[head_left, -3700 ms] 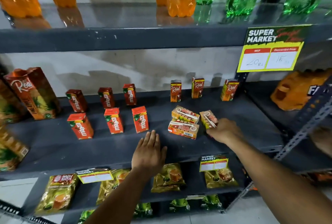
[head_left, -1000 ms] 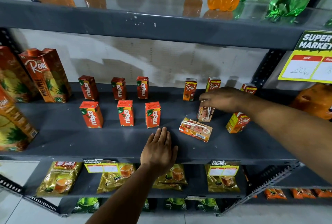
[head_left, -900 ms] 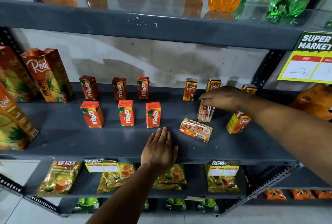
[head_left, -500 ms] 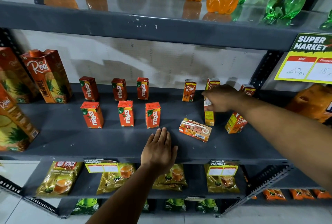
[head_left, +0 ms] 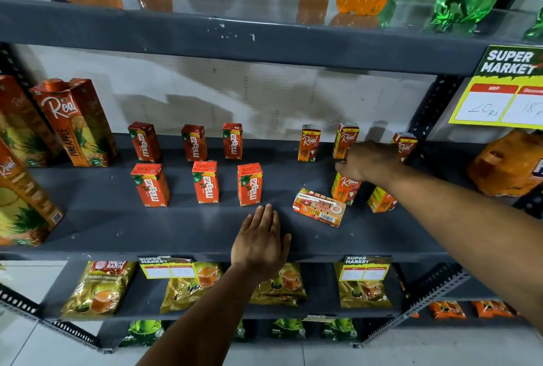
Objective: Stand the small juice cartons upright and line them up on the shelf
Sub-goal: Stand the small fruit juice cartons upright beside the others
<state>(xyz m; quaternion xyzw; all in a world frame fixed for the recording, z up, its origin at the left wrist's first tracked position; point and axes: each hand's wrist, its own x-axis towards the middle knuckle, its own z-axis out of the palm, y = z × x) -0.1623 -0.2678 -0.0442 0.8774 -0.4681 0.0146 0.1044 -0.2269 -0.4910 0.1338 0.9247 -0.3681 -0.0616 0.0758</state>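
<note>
On the grey shelf, my right hand grips the top of a small orange Real carton that stands upright in the front row. To its right another small Real carton stands upright, partly hidden by my forearm. One small Real carton lies flat on its side just left of them. Three small Real cartons stand in the back row. My left hand rests flat and open on the shelf's front edge.
Several small red Maaza cartons stand in two rows on the left. Tall Real juice cartons fill the far left. An orange pack sits at the right. Bottles stand on the shelf above, tea pouches below.
Two cartons from the flat pile now stand upright. My right hand has turned the held carton so its front faces out and set it down upright. My left hand stayed put.
</note>
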